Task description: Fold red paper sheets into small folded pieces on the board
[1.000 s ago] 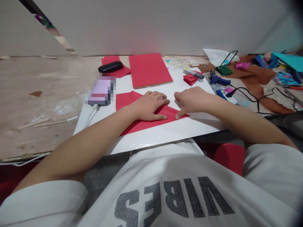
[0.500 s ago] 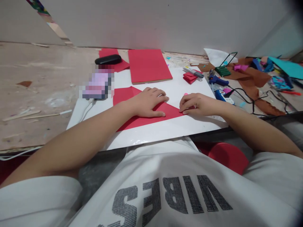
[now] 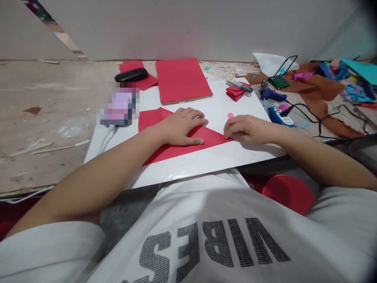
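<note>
A folded sheet of red paper (image 3: 210, 137) lies on a white board (image 3: 182, 175) in front of me. My left hand (image 3: 184, 125) rests flat on it with fingers and thumb spread, covering its middle. At the paper's narrow right point, my right hand (image 3: 243, 129) has its fingertips bent together and closed on the corner. Just behind the right fingers, a small pink piece (image 3: 230, 115) shows on the board. Part of the paper is hidden under the left hand and forearm.
Behind lie a red paper stack (image 3: 184, 80), a black case (image 3: 131, 75) and a phone (image 3: 116, 108) on a cable. To the right are a grey cutter (image 3: 240, 85) on folded red pieces (image 3: 234, 93), a blue glue gun (image 3: 273, 94), a power strip (image 3: 279, 116) and paper scraps.
Both hands keep nearly the same places on the red paper. The right fingers sit slightly more closed at the corner. The whole view has shifted a little.
</note>
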A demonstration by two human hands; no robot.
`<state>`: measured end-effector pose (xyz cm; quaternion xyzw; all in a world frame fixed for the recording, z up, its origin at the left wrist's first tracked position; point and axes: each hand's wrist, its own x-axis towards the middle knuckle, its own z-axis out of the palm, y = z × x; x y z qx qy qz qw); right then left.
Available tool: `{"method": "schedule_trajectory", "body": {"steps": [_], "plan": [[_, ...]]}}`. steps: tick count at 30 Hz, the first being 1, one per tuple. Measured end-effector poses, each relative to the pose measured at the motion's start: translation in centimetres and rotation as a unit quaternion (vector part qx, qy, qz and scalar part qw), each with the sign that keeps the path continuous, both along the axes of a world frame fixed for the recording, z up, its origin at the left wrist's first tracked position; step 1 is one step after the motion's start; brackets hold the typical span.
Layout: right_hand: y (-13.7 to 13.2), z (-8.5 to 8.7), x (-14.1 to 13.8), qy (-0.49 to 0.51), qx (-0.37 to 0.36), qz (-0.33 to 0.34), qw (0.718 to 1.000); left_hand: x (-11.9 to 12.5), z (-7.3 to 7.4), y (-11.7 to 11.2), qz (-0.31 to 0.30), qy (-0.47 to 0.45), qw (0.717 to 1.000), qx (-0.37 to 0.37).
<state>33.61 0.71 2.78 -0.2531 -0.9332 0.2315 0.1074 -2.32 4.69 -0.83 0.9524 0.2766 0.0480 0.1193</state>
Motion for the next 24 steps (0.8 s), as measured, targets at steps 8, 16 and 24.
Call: {"method": "schedule_trajectory", "body": {"steps": [8, 16, 24], "plan": [[-2.0, -0.6, -0.9, -0.039, 0.066, -0.041, 0.996, -0.5, -1.1, 0.3, -0.022, -0.07, 0.997, -0.002], [-2.2, -1.3, -0.6, -0.013, 0.06, -0.04, 0.997, -0.8, -1.1, 0.5, -0.036, -0.087, 0.996, -0.005], [-2.0, -1.7, -0.4, 0.012, 0.039, -0.036, 0.998, -0.7, 0.0, -0.1, -0.021, -0.07, 0.997, -0.02]]}}
